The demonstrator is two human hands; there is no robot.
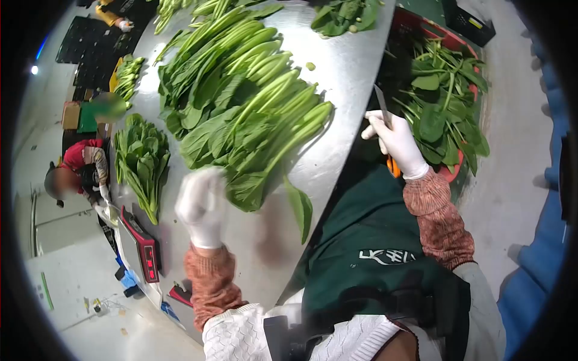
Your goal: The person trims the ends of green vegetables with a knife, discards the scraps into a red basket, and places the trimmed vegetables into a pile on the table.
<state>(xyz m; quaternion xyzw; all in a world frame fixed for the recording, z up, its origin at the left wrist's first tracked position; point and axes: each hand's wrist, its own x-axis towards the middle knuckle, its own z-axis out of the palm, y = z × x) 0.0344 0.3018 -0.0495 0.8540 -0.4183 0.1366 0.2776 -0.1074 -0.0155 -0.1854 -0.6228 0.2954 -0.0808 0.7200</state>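
My right hand (394,141), in a white glove, is wrapped round a knife (394,168) with an orange handle; its narrow blade points away from me, past the metal table's edge. My left hand (201,204), gloved too, is smeared by motion over the table beside the leaf tips of a large pile of leafy greens (241,108). Whether its fingers hold anything cannot be made out. The pile's pale stems point toward the right. One loose leaf (298,204) hangs from its near end toward the table edge.
A red tub (469,54) of loose leaves stands beyond the table edge. Another bunch (141,162) lies left of the pile, near a red scale (144,253). More greens (346,17) lie at the top. A co-worker (75,171) in red stands across the table.
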